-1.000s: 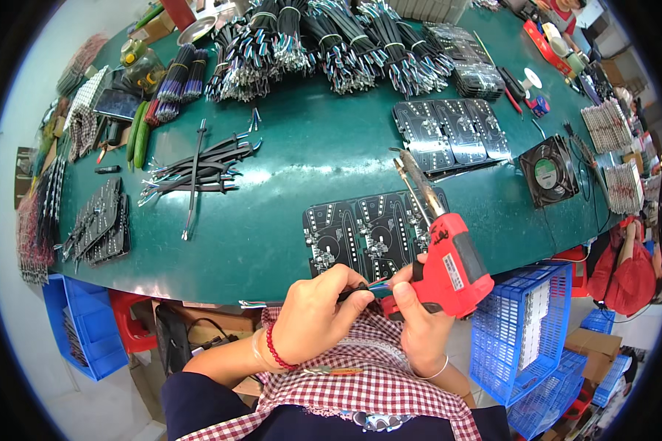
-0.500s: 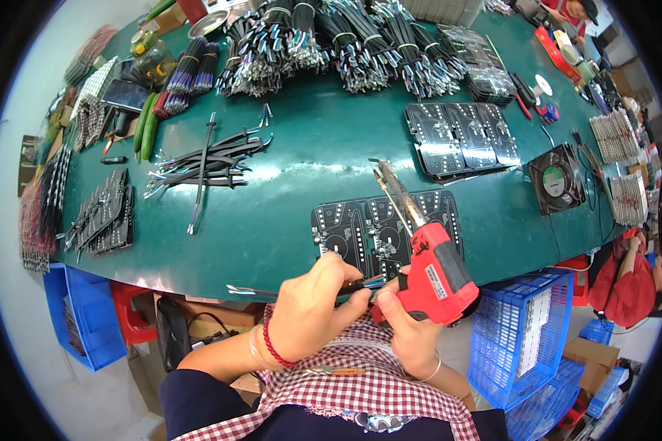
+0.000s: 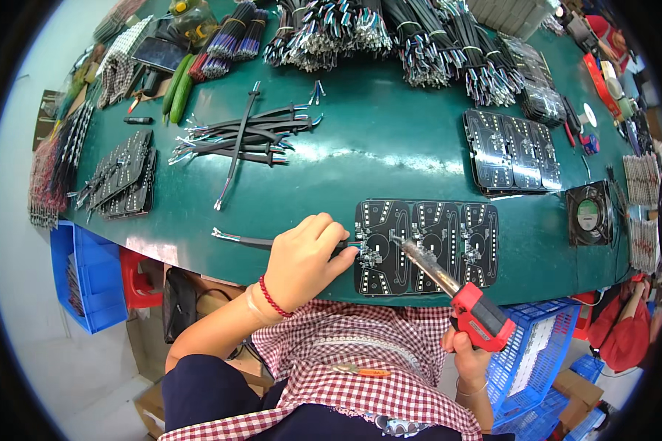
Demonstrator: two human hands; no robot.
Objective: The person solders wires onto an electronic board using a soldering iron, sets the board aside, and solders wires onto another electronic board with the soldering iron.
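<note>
My left hand (image 3: 305,257) pinches a short black cable (image 3: 254,241) between thumb and fingers. Its coloured wire ends reach the left edge of a black circuit board panel (image 3: 452,228) with three joined sections, lying near the table's front edge. My right hand (image 3: 469,360) is wrapped around the handle of a red and black soldering gun (image 3: 484,317). The gun's metal barrel slants up and left over the panel, its tip above the left section, a little right of the wire ends. Whether the tip touches the board, I cannot tell.
More black cables (image 3: 261,132) lie in a loose pile to the left. Stacked circuit boards (image 3: 511,151) sit at the right beside a small fan (image 3: 590,213). Cable bundles (image 3: 331,33) line the back. Blue crates (image 3: 529,353) stand below the table's right edge.
My hands have come apart. The left has brought the cable's wire ends to the panel's edge; the right has drawn lower right, the gun's tip now over the left section. The view has shifted.
</note>
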